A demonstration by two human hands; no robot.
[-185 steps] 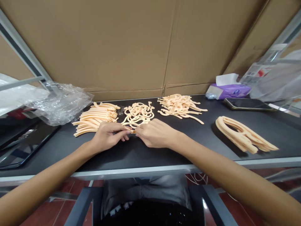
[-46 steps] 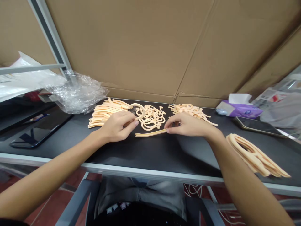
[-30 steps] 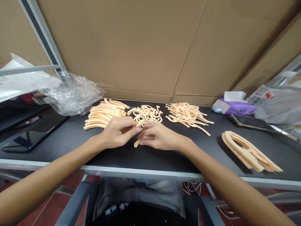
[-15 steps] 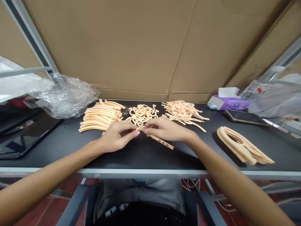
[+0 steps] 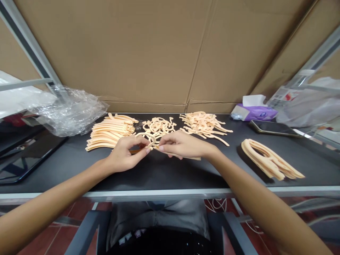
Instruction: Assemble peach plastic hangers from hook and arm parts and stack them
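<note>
My left hand [image 5: 128, 153] pinches a curved beige piece [image 5: 152, 139] near the middle of the table. Close beside it, my right hand [image 5: 183, 144] is closed on a long beige strip [image 5: 195, 158], whose far end sticks out to the right below the palm. The two pieces meet between my fingertips; whether they are joined I cannot tell. Behind my hands lie a pile of small curled pieces [image 5: 162, 124], a row of long flat pieces [image 5: 113, 129] at left and a heap of forked pieces [image 5: 203, 124] at right.
Stacked beige frames [image 5: 268, 159] lie at the right, with a phone [image 5: 275, 128] and a purple tissue pack [image 5: 256, 112] behind. Clear plastic wrap [image 5: 77, 109] and a dark tablet [image 5: 29, 156] are at the left. A cardboard wall [image 5: 127, 53] backs the black table [image 5: 164, 180].
The long strip has turned from slanting downward to nearly level, and my right fingers cover more of it. The view has shifted slightly.
</note>
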